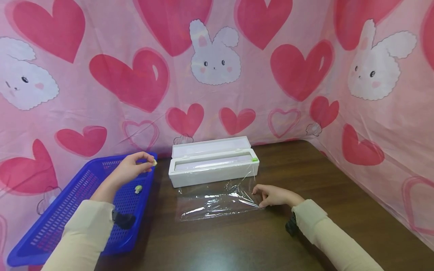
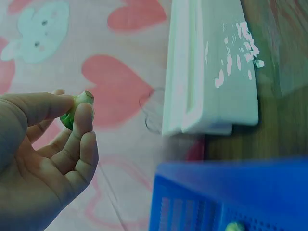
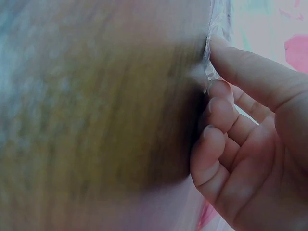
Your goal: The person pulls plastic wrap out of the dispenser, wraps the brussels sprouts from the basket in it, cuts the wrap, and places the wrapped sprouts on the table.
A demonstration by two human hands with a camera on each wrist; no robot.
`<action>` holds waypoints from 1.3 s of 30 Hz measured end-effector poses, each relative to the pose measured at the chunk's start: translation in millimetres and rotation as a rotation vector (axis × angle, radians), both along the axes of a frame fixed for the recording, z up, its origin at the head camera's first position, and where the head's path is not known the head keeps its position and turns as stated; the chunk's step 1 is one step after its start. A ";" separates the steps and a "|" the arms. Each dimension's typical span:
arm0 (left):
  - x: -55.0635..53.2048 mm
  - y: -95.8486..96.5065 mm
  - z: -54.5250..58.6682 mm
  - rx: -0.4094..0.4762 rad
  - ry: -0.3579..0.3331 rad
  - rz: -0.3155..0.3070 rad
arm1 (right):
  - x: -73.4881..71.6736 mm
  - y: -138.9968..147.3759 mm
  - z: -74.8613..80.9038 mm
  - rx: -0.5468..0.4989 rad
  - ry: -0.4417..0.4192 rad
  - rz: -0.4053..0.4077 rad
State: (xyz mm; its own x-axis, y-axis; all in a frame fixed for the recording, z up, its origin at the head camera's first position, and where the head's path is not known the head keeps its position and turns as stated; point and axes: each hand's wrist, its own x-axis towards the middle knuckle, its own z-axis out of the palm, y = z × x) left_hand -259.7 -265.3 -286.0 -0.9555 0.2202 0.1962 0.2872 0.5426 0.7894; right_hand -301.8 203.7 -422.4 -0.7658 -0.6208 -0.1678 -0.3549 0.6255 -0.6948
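Above the far right end of the blue basket (image 1: 133, 231), my left hand (image 1: 130, 171) pinches a small broccoli floret (image 2: 83, 98) between thumb and fingertips, its pale cut stem pointing up in the left wrist view. A second broccoli floret (image 1: 138, 189) lies inside the basket. A sheet of cling film (image 1: 210, 207) stretches from a white cling film box (image 1: 213, 174) toward the front of the table. At the sheet's right edge my right hand (image 1: 276, 195) pinches the film; the right wrist view shows crinkled film (image 3: 211, 72) at the thumb and fingertips.
The box's lid (image 1: 211, 146) stands raised at the back, with a small green tab (image 1: 254, 159) on the right end of the box. The brown wooden table (image 1: 305, 165) meets a pink heart-and-rabbit cloth (image 1: 244, 98) behind and at the right.
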 end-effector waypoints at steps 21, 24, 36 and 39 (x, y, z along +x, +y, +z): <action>-15.3 61.0 10.8 0.042 0.060 -0.112 | 0.6 1.0 0.0 -0.002 0.012 0.014; -16.9 70.2 10.7 0.035 0.053 -0.125 | 0.6 1.5 -0.1 -0.006 0.008 0.011; -15.7 106.1 -0.6 0.062 0.012 -0.169 | 0.2 1.5 -1.7 -0.014 0.011 0.015; -15.1 112.5 -6.3 0.077 0.000 -0.201 | -0.3 1.0 -1.3 -0.016 0.011 0.018</action>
